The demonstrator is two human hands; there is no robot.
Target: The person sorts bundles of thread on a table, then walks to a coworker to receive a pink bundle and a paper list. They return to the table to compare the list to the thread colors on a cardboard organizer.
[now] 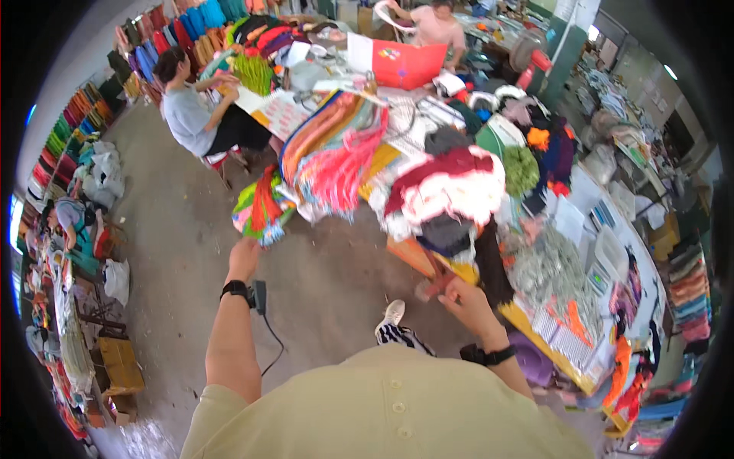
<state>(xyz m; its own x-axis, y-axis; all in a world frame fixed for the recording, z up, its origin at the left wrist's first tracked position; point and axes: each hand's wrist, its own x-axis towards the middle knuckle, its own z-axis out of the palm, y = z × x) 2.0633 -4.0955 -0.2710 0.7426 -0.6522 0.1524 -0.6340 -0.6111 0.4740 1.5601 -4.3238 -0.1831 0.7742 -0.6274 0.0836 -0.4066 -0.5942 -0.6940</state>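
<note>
Holds left hand (244, 258) out at bright bundle (264, 203), beside skeins (336, 153), probably apart to avoid snagging; cannot tell grip, with fingers hidden. Holds right hand (463, 299) narrow at blurred reddish item (434, 288), near pile (451, 191), perhaps for control; cannot tell whether pinched.

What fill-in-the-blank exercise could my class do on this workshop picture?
1. The bare left hand, near a soft multicoloured bundle, has a ____ coloured band at its wrist.
2. The white shoe appears to the ____ of the bare right hand.
3. The large flat-sided panel is coloured red and ____.

Missing words: black; left; white.
</note>
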